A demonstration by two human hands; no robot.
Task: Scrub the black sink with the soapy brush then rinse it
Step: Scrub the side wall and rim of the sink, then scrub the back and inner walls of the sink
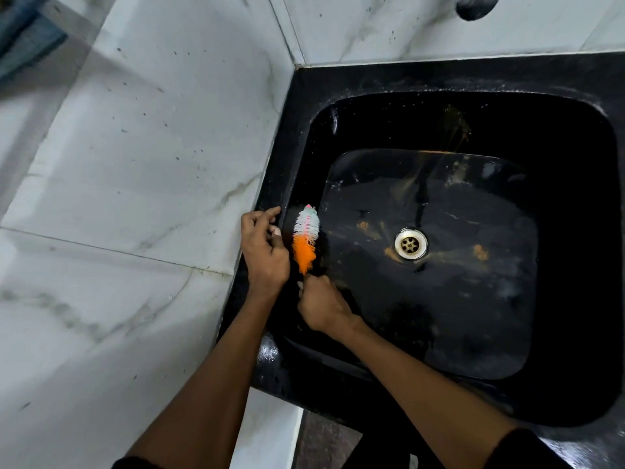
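Head view, sink: we see the black sink (439,79) filling the right of the frame, with orange stains near the drain (411,244).
Head view, brush: the brush (305,240) lies on the sink's left inner wall, at centre-left.
Head view, right hand: our right hand (321,308) has its fingers clamped on the handle.
Head view, left hand: our left hand (263,252) rests on the rim, fingers loosely bent, holding nothing.
Advice: we should press the bristles flat, then work toward the stains.
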